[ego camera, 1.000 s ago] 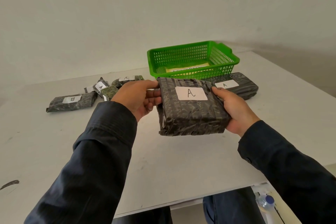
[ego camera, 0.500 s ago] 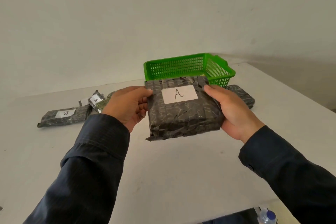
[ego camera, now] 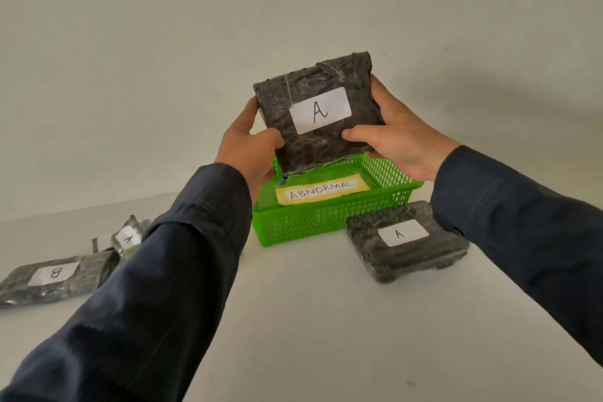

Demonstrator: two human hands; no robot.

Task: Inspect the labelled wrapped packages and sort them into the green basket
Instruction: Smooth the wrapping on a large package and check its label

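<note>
The left hand (ego camera: 249,147) gripped the left edge of a dark wrapped package (ego camera: 318,114) marked "A", thumb pressed on its front face, while the right hand (ego camera: 396,140) clasped the opposite edge, thumb likewise on the front. Both arms wore dark sleeves (ego camera: 156,287). The package was held up in the air, tilted, above the far part of the green basket (ego camera: 326,222), its lower edge close over the basket's open top.

At the far left of the white table (ego camera: 326,320) lay a flat wrapped package labelled "B" (ego camera: 54,277), and just beyond it another small package (ego camera: 127,237) with an "A" label, partly hidden by the left sleeve. The basket sat in the middle of the table, a yellow-edged paper reading "ABNORMAL" (ego camera: 321,192) lying inside it. Touching the basket's near right corner rested a second "A" package (ego camera: 404,238), flat on the table under the right forearm.
</note>
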